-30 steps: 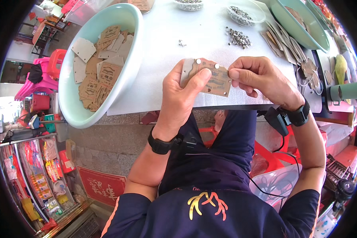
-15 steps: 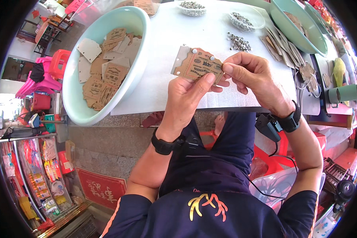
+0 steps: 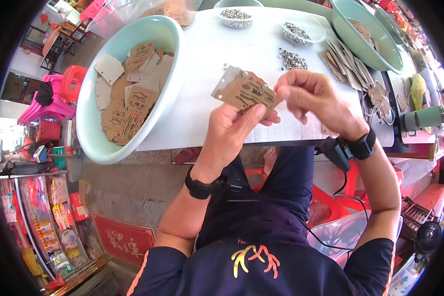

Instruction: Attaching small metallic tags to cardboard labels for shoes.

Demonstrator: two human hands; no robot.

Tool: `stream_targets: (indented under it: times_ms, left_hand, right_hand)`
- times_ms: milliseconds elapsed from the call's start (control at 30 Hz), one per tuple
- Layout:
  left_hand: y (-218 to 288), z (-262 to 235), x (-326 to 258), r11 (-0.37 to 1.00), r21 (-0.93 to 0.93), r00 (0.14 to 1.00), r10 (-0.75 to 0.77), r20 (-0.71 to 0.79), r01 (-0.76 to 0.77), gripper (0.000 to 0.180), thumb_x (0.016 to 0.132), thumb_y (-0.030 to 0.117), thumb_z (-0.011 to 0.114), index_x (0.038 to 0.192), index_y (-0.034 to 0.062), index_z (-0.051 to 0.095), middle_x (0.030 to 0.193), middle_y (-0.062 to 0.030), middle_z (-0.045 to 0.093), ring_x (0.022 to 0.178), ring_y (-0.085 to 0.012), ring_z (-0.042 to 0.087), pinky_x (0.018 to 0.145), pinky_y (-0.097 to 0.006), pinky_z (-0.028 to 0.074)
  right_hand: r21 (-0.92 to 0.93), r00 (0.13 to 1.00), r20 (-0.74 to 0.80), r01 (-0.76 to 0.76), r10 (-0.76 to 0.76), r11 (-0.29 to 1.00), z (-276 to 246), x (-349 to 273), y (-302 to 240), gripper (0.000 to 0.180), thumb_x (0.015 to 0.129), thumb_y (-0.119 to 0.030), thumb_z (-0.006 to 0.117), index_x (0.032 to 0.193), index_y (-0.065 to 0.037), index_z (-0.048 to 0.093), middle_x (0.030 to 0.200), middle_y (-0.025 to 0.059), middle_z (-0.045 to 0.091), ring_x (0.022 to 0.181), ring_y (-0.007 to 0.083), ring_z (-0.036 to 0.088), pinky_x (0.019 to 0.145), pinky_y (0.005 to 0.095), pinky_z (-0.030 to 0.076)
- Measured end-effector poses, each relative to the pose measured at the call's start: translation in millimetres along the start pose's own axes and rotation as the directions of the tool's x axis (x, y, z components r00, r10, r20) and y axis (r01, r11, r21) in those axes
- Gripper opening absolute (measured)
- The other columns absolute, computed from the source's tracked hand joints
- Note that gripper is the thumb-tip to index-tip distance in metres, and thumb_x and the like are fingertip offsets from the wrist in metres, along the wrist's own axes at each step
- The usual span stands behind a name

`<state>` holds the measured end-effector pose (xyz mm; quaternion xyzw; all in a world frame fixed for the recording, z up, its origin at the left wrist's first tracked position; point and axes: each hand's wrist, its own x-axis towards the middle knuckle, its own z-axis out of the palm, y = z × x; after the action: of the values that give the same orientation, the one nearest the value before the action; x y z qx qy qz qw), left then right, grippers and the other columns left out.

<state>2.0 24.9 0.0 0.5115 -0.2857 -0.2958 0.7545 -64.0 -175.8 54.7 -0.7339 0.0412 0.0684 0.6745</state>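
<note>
While a wide pale-green basin [image 3: 91,140] sits at the left end of the white table [image 3: 207,54], heaped with brown cardboard tags [image 3: 128,101], the left hand [image 3: 229,135] rises just right of it with thumb and fingers closed on the lower edge of a small stack of tags [image 3: 244,91], holding it tilted above the tabletop. Touching the stack's right end, the right hand [image 3: 313,101] has its thumb and forefinger pinched together at the top corner; whether something small sits between those fingertips cannot be told. Both wrists wear black watches. Further right on the table lie a loose scatter of small metal eyelets [image 3: 292,59], two shallow clear dishes of the same, a fanned row of tags [image 3: 345,64], and a second pale-green basin [image 3: 380,54] near the far right edge.
</note>
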Motion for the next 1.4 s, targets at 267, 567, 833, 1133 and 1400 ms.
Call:
stream_targets:
  times_ms: [267, 567, 833, 1133, 1400]
  left_hand:
    - [-4, -5, -9, 0.929, 0.354, 0.966, 0.008, 0.257, -0.102, 0.021, 0.091, -0.003, 0.057, 0.111, -0.0061, 0.061, 0.1, -0.0101, 0.067, 0.091, -0.0153, 0.065, 0.082, -0.03, 0.053]
    - [-4, -3, -6, 0.946, 0.316, 0.974, -0.005, 0.229, -0.07, 0.022, 0.092, -0.005, 0.055, 0.114, -0.0071, 0.06, 0.101, -0.0107, 0.068, 0.093, -0.0158, 0.065, 0.085, -0.031, 0.054]
    - [-4, -4, -6, 0.963, 0.269, 0.975, -0.036, 0.218, -0.025, 0.023, 0.093, -0.004, 0.054, 0.116, -0.0078, 0.058, 0.103, -0.0118, 0.067, 0.094, -0.0166, 0.065, 0.086, -0.032, 0.054]
    - [-4, -4, -6, 0.963, 0.265, 0.973, -0.019, 0.231, -0.044, 0.024, 0.093, -0.003, 0.055, 0.117, -0.0075, 0.057, 0.104, -0.0122, 0.066, 0.094, -0.017, 0.065, 0.086, -0.032, 0.054]
    - [-3, -2, -5, 0.96, 0.278, 0.973, -0.038, 0.228, -0.028, 0.024, 0.093, -0.003, 0.055, 0.116, -0.0079, 0.057, 0.103, -0.0125, 0.066, 0.093, -0.017, 0.065, 0.085, -0.032, 0.054]
  right_hand:
    - [-0.814, 0.895, -0.123, 0.157, -0.429, 0.56, -54, 30, -12, 0.02, 0.087, -0.018, 0.065, 0.091, 0.002, 0.066, 0.072, 0.009, 0.064, 0.06, 0.0175, 0.059, 0.058, 0.0308, 0.048]
    - [-0.954, 0.906, 0.066, 0.181, -0.419, 0.24, -52, 53, 7, 0.011, 0.083, -0.013, 0.061, 0.081, -0.003, 0.066, 0.082, 0.0124, 0.062, 0.075, 0.0329, 0.062, 0.067, 0.0425, 0.048]
    - [-0.954, 0.894, 0.19, 0.266, -0.407, 0.139, -47, 52, 6, 0.01, 0.084, -0.012, 0.059, 0.083, -0.005, 0.066, 0.084, 0.0123, 0.061, 0.074, 0.0316, 0.062, 0.067, 0.0418, 0.049]
    - [-0.964, 0.88, 0.165, 0.24, -0.444, 0.117, -37, 51, 15, 0.01, 0.082, -0.011, 0.059, 0.08, -0.002, 0.062, 0.083, 0.0133, 0.059, 0.07, 0.0327, 0.061, 0.064, 0.0427, 0.05]
    - [-0.963, 0.846, 0.162, 0.248, -0.507, 0.107, -38, 56, 22, 0.011, 0.082, -0.011, 0.06, 0.078, -0.001, 0.061, 0.083, 0.0132, 0.058, 0.069, 0.0326, 0.061, 0.062, 0.0421, 0.05]
